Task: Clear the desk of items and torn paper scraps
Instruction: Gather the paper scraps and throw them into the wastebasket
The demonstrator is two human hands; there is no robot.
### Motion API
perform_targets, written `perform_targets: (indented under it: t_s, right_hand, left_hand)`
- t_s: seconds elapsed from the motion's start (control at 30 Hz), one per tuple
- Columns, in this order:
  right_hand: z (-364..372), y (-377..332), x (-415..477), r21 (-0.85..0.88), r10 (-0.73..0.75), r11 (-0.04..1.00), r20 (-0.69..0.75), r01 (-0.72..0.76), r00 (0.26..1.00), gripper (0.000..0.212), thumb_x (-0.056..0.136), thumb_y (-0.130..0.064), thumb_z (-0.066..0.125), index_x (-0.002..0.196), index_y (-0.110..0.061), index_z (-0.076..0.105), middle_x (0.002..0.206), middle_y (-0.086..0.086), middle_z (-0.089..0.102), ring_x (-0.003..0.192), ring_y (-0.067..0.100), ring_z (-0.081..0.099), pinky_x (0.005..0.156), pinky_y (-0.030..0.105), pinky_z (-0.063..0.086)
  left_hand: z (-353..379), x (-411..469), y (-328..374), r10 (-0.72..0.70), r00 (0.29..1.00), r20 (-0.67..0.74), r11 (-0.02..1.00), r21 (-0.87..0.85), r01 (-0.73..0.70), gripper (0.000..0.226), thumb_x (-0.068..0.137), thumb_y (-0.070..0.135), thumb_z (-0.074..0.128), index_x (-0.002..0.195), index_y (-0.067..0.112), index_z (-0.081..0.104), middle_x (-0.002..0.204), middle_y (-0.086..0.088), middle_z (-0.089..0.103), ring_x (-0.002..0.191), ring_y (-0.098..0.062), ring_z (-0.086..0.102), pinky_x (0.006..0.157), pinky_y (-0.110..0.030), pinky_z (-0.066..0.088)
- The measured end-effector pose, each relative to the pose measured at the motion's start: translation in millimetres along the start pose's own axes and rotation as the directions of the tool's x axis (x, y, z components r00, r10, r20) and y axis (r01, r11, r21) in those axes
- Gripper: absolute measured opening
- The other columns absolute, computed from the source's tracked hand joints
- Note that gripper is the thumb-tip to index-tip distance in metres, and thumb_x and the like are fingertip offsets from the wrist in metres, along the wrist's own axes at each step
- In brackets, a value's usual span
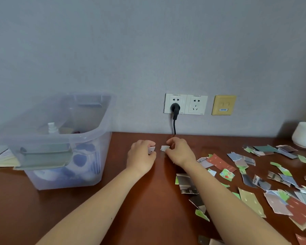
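Left hand [141, 155] — I log its fingers pinching a small scrap [151, 149]; right hand [179, 151] — fingers pinching a second scrap [164, 148]; both low over the table [157, 200], mid-rear; torn scraps [219, 162] strewn right; clear bin [88, 134] left.

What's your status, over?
Left hand pinches a scrap; right hand pinches a second scrap. Torn pieces spread on desk, right side. Plastic bin stands left.

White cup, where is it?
In the head view, the white cup stands far right on the desk by the wall, just behind the paper scraps.
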State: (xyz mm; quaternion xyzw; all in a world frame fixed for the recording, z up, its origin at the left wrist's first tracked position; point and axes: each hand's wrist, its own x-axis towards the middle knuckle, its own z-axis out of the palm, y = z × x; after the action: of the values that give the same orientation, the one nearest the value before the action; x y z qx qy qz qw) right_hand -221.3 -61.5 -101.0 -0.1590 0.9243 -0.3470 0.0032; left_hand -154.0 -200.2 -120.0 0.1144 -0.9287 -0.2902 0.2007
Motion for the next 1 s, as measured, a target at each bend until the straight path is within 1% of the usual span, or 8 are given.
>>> perform_targets:
  t_s: [0.2,0.33,0.47,0.67,0.77,0.87,0.93,1.0]
  right_hand:
    - [1.6,-3.9,20.6,-0.215,0.079,0.975,0.104,-0.055,0.991,0.047,0.088,-0.039,0.055,0.133,-0.03,0.047,0.132,0.004,0.044,0.113,0.025,0.056,0.094,0.038,0.046]
    - [1.7,-7.4,28.4,-0.26,0.125,0.962,0.15,-0.083,0.981,0.046,0.088,-0.04,0.056,0.131,-0.026,0.049,0.134,0.007,0.041,0.117,0.027,0.052,0.097,0.039,0.044]
    - [3.3,-10.3,33.8,-0.251,0.169,0.96,0.169,-0.123,0.971,0.049,0.083,-0.038,0.06,0.128,-0.018,0.056,0.13,0.01,0.046,0.108,0.029,0.057,0.095,0.043,0.048]
    - [3.3,-5.2,32.2,-0.141,0.182,0.977,0.156,-0.16,0.971,0.04,0.08,-0.035,0.067,0.117,-0.021,0.06,0.121,0.006,0.056,0.102,0.025,0.061,0.092,0.041,0.05]
    - [4.4,-2.6,30.7,-0.06,0.153,0.988,0.145,-0.145,0.978,0.025,0.08,-0.031,0.061,0.103,-0.023,0.059,0.105,0.002,0.057,0.088,0.021,0.061,0.08,0.036,0.049]
    - [3.4,1.6,29.6,0.063,0.126,0.989,0.125,-0.135,0.984,0.008,0.082,-0.028,0.055,0.084,-0.022,0.06,0.077,-0.004,0.057,0.062,0.014,0.051,0.072,0.038,0.049]
    - [1.0,2.4,23.2,0.188,0.124,0.972,0.082,-0.137,0.989,0.007,0.085,-0.025,0.057,0.08,-0.02,0.058,0.068,-0.005,0.059,0.058,0.014,0.051,0.065,0.033,0.046]
    - [-0.5,3.7,16.5,0.318,0.132,0.939,0.03,-0.134,0.991,0.01,0.085,-0.022,0.06,0.078,-0.015,0.056,0.071,0.0,0.063,0.061,0.016,0.053,0.063,0.032,0.045]
  left_hand:
    - [17.1,14.8,-6.8,0.049,0.998,-0.044,0.982,0.187,-0.039,0.04,0.098,0.034,0.043,0.135,0.02,0.048,0.138,0.0,0.047,0.134,-0.019,0.034,0.115,-0.034,0.023]
    - [20.8,18.2,-8.3,0.027,0.999,-0.041,0.976,0.218,-0.018,0.029,0.098,0.032,0.041,0.121,0.019,0.054,0.129,-0.003,0.05,0.125,-0.021,0.041,0.113,-0.033,0.025]
    - [19.7,18.1,-8.4,0.014,0.999,-0.032,0.977,0.211,-0.007,0.019,0.097,0.032,0.045,0.107,0.021,0.057,0.124,-0.002,0.05,0.122,-0.022,0.043,0.113,-0.035,0.026]
    - [20.1,17.3,-8.8,0.019,0.999,-0.034,0.979,0.202,-0.012,0.018,0.097,0.035,0.047,0.101,0.023,0.06,0.122,-0.001,0.051,0.12,-0.021,0.043,0.109,-0.034,0.03]
    - [20.1,15.1,-7.8,0.039,0.998,-0.045,0.972,0.233,-0.028,0.019,0.098,0.037,0.046,0.102,0.025,0.059,0.119,0.001,0.052,0.115,-0.021,0.043,0.103,-0.033,0.032]
    - [20.0,13.2,-5.8,0.052,0.997,-0.058,0.964,0.263,-0.035,0.017,0.098,0.037,0.044,0.102,0.025,0.056,0.114,0.002,0.054,0.109,-0.021,0.044,0.098,-0.033,0.032]
    - [20.1,12.2,-4.6,0.051,0.997,-0.057,0.961,0.274,-0.033,0.018,0.098,0.039,0.043,0.102,0.025,0.054,0.112,0.002,0.054,0.107,-0.02,0.045,0.095,-0.033,0.033]
    - [20.6,9.9,-2.9,0.063,0.996,-0.067,0.956,0.292,-0.041,0.024,0.095,0.047,0.044,0.102,0.026,0.055,0.109,0.004,0.054,0.106,-0.019,0.046,0.094,-0.033,0.033]
